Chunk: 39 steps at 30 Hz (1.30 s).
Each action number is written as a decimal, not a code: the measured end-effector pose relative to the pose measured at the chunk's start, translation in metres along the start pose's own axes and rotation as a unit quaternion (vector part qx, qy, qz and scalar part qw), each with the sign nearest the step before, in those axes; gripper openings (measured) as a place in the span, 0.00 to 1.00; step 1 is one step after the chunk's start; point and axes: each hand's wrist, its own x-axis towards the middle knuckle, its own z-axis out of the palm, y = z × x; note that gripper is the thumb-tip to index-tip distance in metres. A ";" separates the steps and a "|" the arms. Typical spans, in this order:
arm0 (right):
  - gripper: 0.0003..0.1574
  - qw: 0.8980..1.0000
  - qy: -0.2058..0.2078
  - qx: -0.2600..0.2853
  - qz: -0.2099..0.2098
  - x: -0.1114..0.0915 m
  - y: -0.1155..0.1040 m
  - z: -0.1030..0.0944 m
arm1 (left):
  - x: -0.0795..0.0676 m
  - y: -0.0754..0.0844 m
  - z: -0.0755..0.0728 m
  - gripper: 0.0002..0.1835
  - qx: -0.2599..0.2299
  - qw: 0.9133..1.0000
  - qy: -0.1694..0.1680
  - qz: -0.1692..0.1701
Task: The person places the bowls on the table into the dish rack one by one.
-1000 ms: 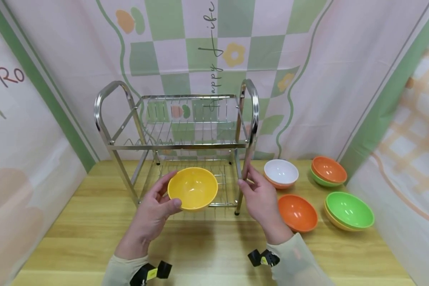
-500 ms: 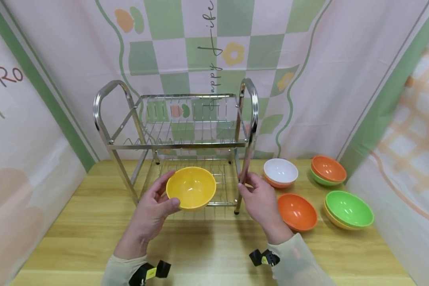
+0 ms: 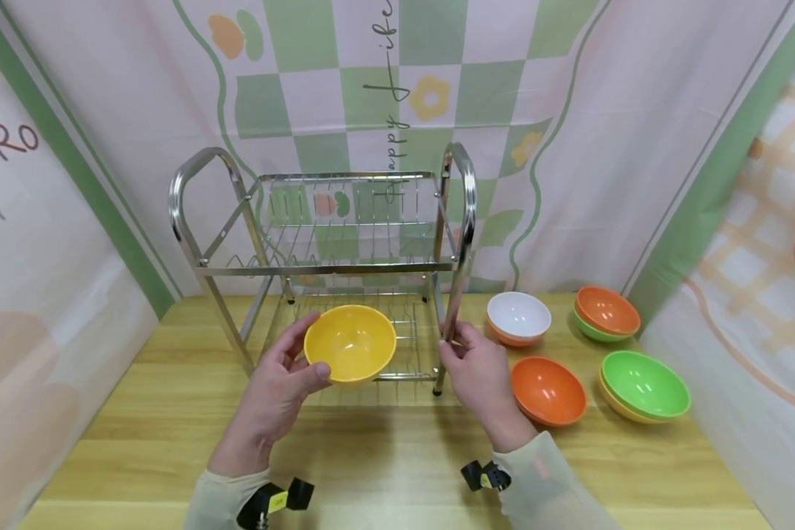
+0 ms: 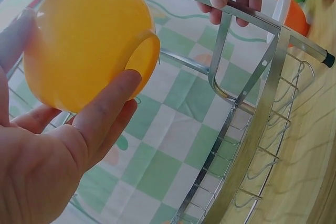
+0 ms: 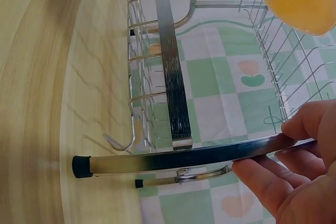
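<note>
My left hand (image 3: 274, 394) grips a yellow bowl (image 3: 350, 344) by its left side, thumb at the front rim and fingers behind. The bowl is held up in front of the lower shelf of a metal two-tier dish rack (image 3: 331, 271), its inside facing me. In the left wrist view, fingers reach under the bowl (image 4: 89, 40) near its foot ring. My right hand (image 3: 480, 375) pinches the rack's front right leg between thumb and fingers. From the right wrist view, the thumb lies on one side of that leg (image 5: 226, 150) and the fingers on the other.
Right of the rack stand a white bowl (image 3: 520, 314) on an orange one, a lone orange bowl (image 3: 548, 391), an orange bowl (image 3: 607, 309) stacked on a green one, and a green bowl (image 3: 645, 383) on a yellow one. A patterned curtain (image 3: 371, 96) hangs behind the wooden table (image 3: 364, 456).
The right hand has slid a little down the rack leg since the first frame. The left hand keeps the yellow bowl nearly in place, and the whole view shifts slightly.
</note>
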 end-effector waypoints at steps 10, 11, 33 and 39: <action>0.17 1.000 -0.003 -0.004 0.003 -0.001 0.002 0.000 | 0.001 0.000 0.000 0.44 0.002 1.000 -0.005 0.000; 0.17 1.000 -0.002 -0.004 0.002 0.000 0.003 0.000 | 0.001 0.000 0.001 0.44 0.003 1.000 -0.005 0.000; 0.15 1.000 0.001 -0.001 -0.002 0.001 0.008 0.002 | 0.022 0.009 0.000 0.44 0.153 0.987 0.036 -0.027; 0.15 1.000 0.005 -0.001 -0.002 0.001 0.008 0.002 | 0.041 0.014 0.004 0.45 0.270 0.961 0.045 -0.036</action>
